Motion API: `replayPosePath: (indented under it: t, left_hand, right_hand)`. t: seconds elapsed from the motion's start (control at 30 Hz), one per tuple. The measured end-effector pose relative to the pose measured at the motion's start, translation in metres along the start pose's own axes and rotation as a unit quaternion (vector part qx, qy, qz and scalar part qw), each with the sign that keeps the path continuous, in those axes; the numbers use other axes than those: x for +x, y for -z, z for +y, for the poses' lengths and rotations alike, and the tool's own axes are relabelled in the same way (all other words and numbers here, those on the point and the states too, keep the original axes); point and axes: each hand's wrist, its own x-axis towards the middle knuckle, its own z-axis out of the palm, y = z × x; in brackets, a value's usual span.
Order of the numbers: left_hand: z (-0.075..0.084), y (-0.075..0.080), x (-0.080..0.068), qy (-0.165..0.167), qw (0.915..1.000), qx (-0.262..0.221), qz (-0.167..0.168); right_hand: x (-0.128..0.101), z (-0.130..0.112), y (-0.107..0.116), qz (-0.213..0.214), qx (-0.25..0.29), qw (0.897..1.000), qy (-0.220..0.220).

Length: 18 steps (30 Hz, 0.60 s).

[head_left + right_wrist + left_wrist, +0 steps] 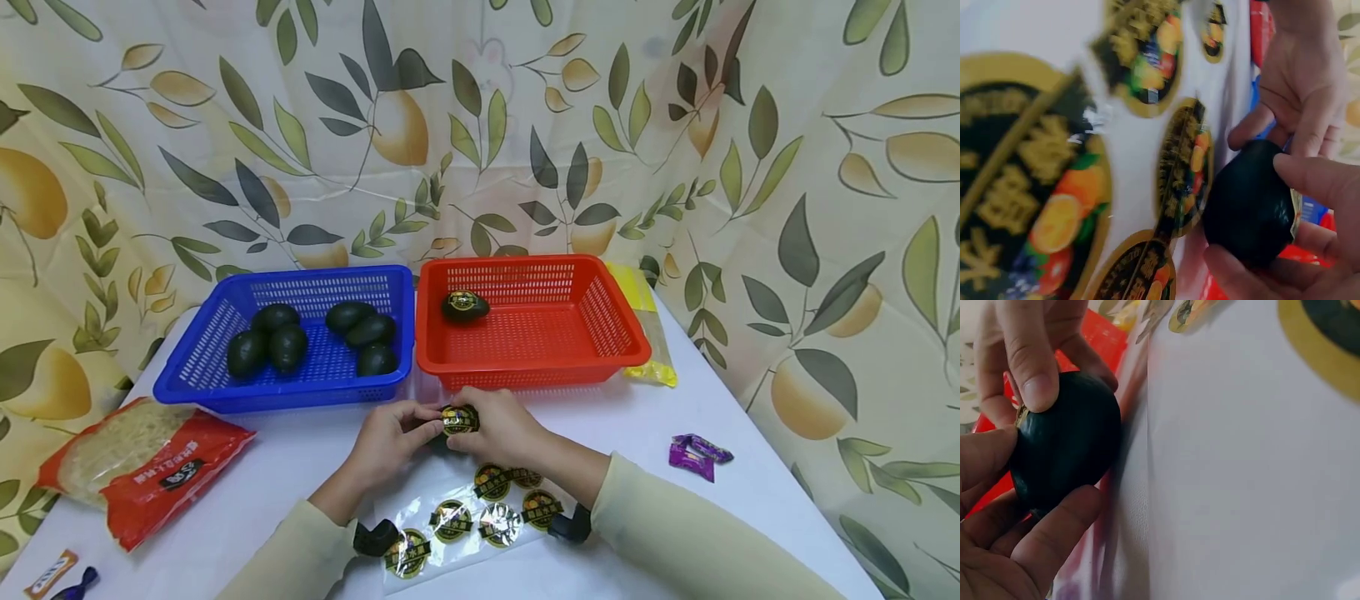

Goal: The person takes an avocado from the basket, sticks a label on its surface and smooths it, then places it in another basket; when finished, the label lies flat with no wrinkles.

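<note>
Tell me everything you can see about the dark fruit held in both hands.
The dark fruit is blackish green, rounded and smooth, avocado-like. A round gold-and-black sticker sits on its upper face. The left hand and right hand hold it together above the white table, just before the red basket.

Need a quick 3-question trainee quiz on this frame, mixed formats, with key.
1. True or false: the red basket holds one stickered avocado.
2. How many dark avocados lie in the blue basket? A) four B) six C) eight
3. What do the left hand and right hand hold between them?

Key
1. True.
2. B: six.
3. A dark avocado with a gold sticker, gripped by both hands above the sticker sheet.
</note>
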Motion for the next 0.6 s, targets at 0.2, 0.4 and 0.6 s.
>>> replayPosePath:
  t: [0.2,0.4,0.6]
  left_hand:
    - [0.000,-0.002,0.004,-0.003,0.9998,-0.021,-0.005]
    - [0.002,-0.003,0.005,0.010,0.9986,-0.051,-0.010]
    - [0.012,-0.005,0.010,0.088,0.9785,-0.186,-0.018]
  right_hand:
    - [0.010,-0.001,0.005,-0.045,-0.007,0.998,-0.037]
    - [0.011,-0.003,0.016,-0.116,-0.051,0.992,0.001]
    - [0.001,-0.010,0.070,-0.175,-0.037,0.983,0.041]
